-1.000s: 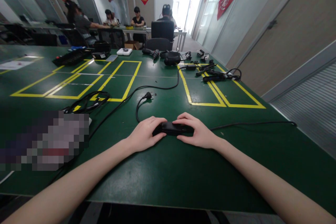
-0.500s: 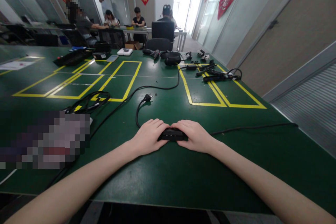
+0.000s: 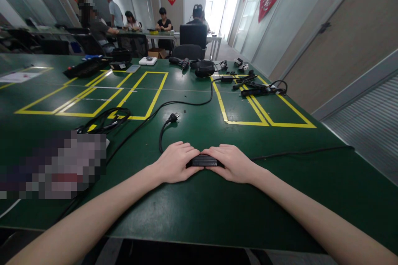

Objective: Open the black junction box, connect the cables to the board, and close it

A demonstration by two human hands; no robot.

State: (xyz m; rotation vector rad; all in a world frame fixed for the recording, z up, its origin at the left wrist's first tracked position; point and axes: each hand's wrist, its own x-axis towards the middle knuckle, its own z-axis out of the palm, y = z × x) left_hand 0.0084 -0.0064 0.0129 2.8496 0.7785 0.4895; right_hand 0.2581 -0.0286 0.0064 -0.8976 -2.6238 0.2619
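Note:
A black power adapter [image 3: 203, 160] is gripped at its two ends, low over the near middle of the green table. Around its left end, the fingers and thumb of my left hand [image 3: 176, 163] are closed. My right hand [image 3: 234, 164] pinches the right end the same way, and both thumbs lie along the near side. From behind my left hand a short black cord curves up to a two-pin plug [image 3: 173, 118] on the tabletop. Another black cord [image 3: 298, 151] leaves on the right. My fingers hide both ends of the adapter.
Yellow tape rectangles [image 3: 247, 124] mark the green table [image 3: 199, 211]. A long black cable [image 3: 168, 103] snakes across it. Coiled cables [image 3: 120, 116] lie left, beside a blurred-out patch. Farther back are a power drill [image 3: 179, 63], more cables [image 3: 259, 89] and a white box [image 3: 147, 61]. People sit beyond.
The adapter has turned a little in my hands, so its ribbed side shows more. My fingers shifted slightly, and the plug moved slightly left. A standing person in the background moved left.

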